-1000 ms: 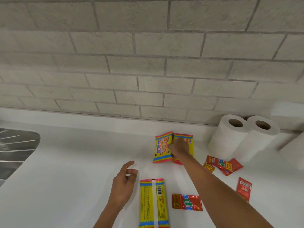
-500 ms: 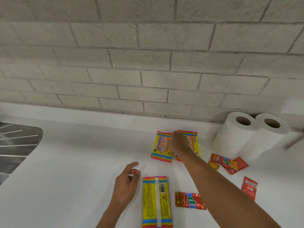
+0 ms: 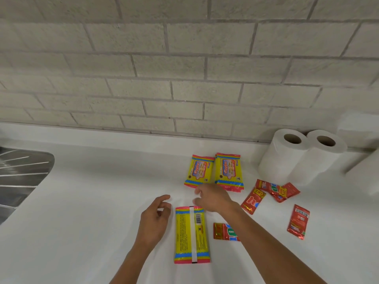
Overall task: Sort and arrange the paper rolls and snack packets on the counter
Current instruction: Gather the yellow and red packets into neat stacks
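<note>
Two paper rolls [image 3: 299, 158] beside red sachets [image 3: 274, 190].

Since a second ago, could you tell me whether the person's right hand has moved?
Yes. The right hand has drawn back toward the person, off the two front-facing yellow snack packets lying by the grey brick wall, toward the face-down yellow packet.

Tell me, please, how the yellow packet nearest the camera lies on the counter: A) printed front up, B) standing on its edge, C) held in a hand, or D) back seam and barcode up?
D: the nearest yellow packet lies flat, showing its white back seam and barcode.
</note>
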The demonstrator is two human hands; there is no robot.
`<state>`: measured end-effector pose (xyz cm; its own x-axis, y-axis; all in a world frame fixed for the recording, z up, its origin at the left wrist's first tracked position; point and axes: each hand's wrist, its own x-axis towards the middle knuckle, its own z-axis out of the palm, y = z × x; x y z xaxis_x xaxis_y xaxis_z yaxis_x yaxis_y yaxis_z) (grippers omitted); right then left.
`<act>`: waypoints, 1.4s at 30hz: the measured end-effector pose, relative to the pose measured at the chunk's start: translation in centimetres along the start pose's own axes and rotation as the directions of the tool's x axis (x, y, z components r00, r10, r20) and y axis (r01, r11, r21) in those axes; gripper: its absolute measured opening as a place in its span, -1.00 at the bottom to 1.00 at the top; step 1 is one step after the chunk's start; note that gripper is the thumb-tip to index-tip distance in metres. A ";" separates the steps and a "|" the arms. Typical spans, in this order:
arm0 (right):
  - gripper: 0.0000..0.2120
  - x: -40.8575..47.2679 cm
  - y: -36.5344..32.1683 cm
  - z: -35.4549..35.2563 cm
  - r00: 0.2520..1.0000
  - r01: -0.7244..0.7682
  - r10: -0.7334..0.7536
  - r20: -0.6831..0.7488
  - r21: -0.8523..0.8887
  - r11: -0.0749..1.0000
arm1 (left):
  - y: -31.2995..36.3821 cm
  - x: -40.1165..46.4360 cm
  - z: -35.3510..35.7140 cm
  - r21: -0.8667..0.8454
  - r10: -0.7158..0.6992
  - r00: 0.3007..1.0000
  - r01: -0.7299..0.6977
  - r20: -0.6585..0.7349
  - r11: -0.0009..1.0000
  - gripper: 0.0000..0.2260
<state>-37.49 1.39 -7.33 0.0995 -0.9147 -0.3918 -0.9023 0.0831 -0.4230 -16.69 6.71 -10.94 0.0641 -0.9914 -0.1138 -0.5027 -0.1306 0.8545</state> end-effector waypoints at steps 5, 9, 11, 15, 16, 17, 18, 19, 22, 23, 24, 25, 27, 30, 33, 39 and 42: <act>-0.67 -2.1 0.5 2.0 0.999 -0.004 0.004 -0.039 -0.003 1.000 | 0.3 -1.4 0.0 -0.009 0.003 1.000 -0.003 -0.004 1.000 -0.79; -0.80 -3.2 0.9 2.7 0.994 -0.036 0.038 -0.100 0.020 0.999 | 0.1 -2.8 -0.1 -0.005 -0.004 1.000 0.004 0.005 1.000 -0.80; -0.83 -3.6 1.1 2.8 0.993 -0.044 0.048 -0.104 0.042 0.998 | 0.1 -3.5 -0.2 0.005 -0.007 1.000 0.007 0.006 1.000 -0.80; -0.86 -4.6 1.1 2.2 0.993 -0.022 0.034 -0.112 0.107 0.994 | 0.0 -4.7 -0.4 -0.003 -0.032 0.999 0.032 -0.001 0.999 -0.81; -0.86 -4.9 1.0 2.0 0.993 -0.010 0.025 -0.118 0.129 0.992 | -0.1 -4.9 -0.4 -0.014 -0.042 0.999 0.042 0.003 0.999 -0.80; -0.87 -5.2 1.0 1.7 0.992 0.003 0.016 -0.123 0.154 0.988 | -0.1 -5.1 -0.4 -0.026 -0.055 0.998 0.055 0.009 0.998 -0.80; -0.88 -5.4 0.8 1.4 0.992 0.017 0.006 -0.125 0.184 0.983 | -0.2 -5.2 -0.5 -0.035 -0.071 0.997 0.071 0.013 0.997 -0.80; -0.89 -5.7 0.6 0.9 0.992 0.031 -0.003 -0.126 0.219 0.975 | -0.3 -5.2 -0.5 -0.046 -0.088 0.996 0.088 0.016 0.995 -0.80; -0.91 -6.9 -0.2 -0.7 0.986 0.101 -0.058 -0.153 0.286 0.953 | 0.0 -5.4 -0.7 -0.148 -0.163 0.985 0.170 0.059 0.974 -0.83; -0.91 -7.4 -0.4 -1.2 0.982 0.129 -0.080 -0.169 0.299 0.946 | 0.4 -5.4 -0.8 -0.214 -0.198 0.975 0.214 0.097 0.953 -0.84; -0.90 -7.9 -0.7 -1.8 0.978 0.154 -0.100 -0.181 0.311 0.938 | 0.9 -5.4 -0.8 -0.283 -0.234 0.962 0.266 0.143 0.922 -0.84; -0.89 -8.5 -0.9 -2.2 0.975 0.173 -0.115 -0.191 0.326 0.930 | 1.4 -5.4 -0.9 -0.335 -0.266 0.945 0.317 0.190 0.887 -0.83; -0.88 -9.5 -1.1 -2.9 0.967 0.206 -0.134 -0.215 0.358 0.911 | 2.5 -5.4 -1.0 -0.356 -0.315 0.909 0.400 0.274 0.844 -0.82; -0.88 -10.8 -1.0 -3.5 0.941 0.284 -0.178 -0.288 0.384 0.879 | 3.7 -5.6 -1.0 -0.317 -0.368 0.844 0.498 0.390 0.807 -0.71; -0.92 -11.9 -0.5 -3.5 0.924 0.340 -0.211 -0.320 0.430 0.836 | 4.4 -5.8 -0.8 -0.414 -0.337 0.779 0.583 0.528 0.699 -0.64; -0.95 -13.7 1.3 -3.0 0.955 0.288 -0.171 -0.241 0.632 0.720 | 5.1 -5.3 -0.3 -0.631 -0.212 0.825 0.543 0.524 0.554 -0.74; -0.92 -13.8 2.1 -2.6 0.977 0.211 -0.133 -0.164 0.772 0.599 | 5.5 -4.6 0.0 -0.631 -0.160 0.849 0.488 0.504 0.603 -0.71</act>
<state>-41.91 13.14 -0.68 0.1488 -0.9699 -0.1928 -0.1956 0.1622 -0.9672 -19.74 10.53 -5.76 -0.3000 -0.8193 -0.4887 0.2723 -0.5645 0.7792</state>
